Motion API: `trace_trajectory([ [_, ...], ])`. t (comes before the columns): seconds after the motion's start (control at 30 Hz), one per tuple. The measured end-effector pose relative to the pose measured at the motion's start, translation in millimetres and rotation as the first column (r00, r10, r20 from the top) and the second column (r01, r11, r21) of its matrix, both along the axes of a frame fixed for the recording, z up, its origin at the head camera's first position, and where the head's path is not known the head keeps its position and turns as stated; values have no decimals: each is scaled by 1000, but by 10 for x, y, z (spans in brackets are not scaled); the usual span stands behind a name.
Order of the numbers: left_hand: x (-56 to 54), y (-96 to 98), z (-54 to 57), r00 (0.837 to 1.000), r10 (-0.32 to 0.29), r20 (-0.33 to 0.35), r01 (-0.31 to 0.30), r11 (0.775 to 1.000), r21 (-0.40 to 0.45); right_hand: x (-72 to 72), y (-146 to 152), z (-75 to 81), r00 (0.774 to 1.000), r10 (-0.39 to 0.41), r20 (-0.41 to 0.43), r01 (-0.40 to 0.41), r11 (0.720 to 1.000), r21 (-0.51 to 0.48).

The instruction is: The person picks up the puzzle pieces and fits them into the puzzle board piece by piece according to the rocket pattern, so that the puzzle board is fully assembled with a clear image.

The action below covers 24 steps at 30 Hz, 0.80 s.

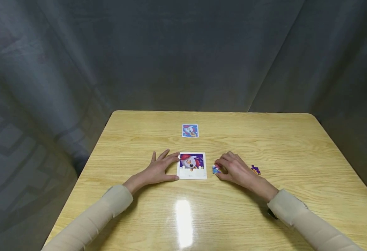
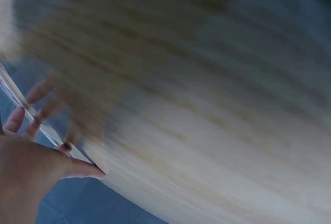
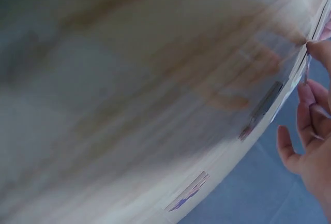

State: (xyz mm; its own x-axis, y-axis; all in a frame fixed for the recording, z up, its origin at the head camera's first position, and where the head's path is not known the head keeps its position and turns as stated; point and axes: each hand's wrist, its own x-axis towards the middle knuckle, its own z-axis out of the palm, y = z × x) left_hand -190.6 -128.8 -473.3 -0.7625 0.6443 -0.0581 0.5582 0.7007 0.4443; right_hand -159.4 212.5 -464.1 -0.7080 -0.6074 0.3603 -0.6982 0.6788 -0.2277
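Observation:
A square jigsaw puzzle in a white tray (image 1: pixel 201 174) lies on the table, its upper part showing a white dog in a red helmet on purple. The left hand (image 1: pixel 159 169) rests at the tray's left edge, its fingers spread and fairly straight, index fingertip and thumb touching the edge. To the right of the tray, the right hand (image 1: pixel 236 169) pinches a blue and red puzzle piece (image 1: pixel 215 169) between thumb and fingers, low over the table; its fingers partly hide the piece. Beside that wrist lies a purple and orange puzzle piece (image 1: pixel 255 169).
A small picture card (image 1: pixel 190 130) with a similar dog lies farther back on the wooden table (image 1: pixel 152 130). Grey curtains (image 1: pixel 183 62) hang behind and at both sides. Both wrist views show mostly the glossy tabletop at a low angle.

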Motion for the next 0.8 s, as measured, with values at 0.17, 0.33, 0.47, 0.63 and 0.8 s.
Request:
trace_trajectory([
  [0.17,0,-1,-4,1000,1,-1,-1,1000,3,-4,5,13,998,-10,-63,9,1000,-4],
  [0.33,-6,-12,-23,1000,0,-5,0,1000,6,2,-31,32,996,-25,-85,20,998,-58],
  [0.47,-12,-15,-32,1000,-1,-9,1,1000,6,-1,-121,41,997,-25,-72,17,995,-101],
  [0.63,-8,-7,-23,1000,1,8,-1,1000,8,-8,-290,68,1000,2,-28,-5,994,-113],
  [0.8,-12,1,-12,1000,-3,7,3,1000,3,-25,-447,87,999,34,-7,-34,993,-110],
])
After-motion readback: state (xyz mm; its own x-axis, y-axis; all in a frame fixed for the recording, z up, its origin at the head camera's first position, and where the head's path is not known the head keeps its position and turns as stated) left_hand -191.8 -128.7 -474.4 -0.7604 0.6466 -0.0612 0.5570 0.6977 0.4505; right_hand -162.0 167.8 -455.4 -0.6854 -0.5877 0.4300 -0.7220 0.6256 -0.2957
